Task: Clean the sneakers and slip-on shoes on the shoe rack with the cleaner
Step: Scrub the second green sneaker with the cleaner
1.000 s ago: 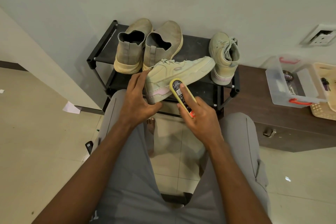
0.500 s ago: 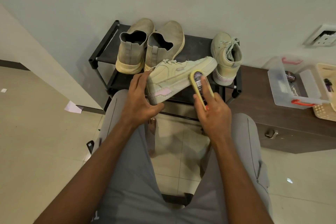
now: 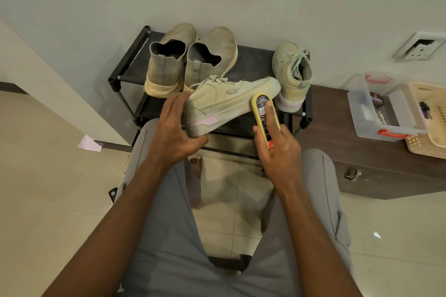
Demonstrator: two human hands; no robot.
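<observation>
Gripping sneaker point(image 3: 226, 101) heel, left hand point(image 3: 175, 130), right hand point(image 3: 277, 144) pressing cleaner point(image 3: 261, 109)

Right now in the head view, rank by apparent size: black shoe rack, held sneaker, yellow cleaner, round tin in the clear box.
1. Black metal shoe rack
2. Pale green lace-up sneaker with pink heel patch, held nearer the camera
3. Yellow oval sponge cleaner
4. Round dark tin in the clear plastic box

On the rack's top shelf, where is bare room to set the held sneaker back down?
A bare dark patch of the black metal shoe rack lies between the tan slip-on shoes and the pale green laced sneaker at the right end. The left half is crowded by the slip-ons.
</observation>
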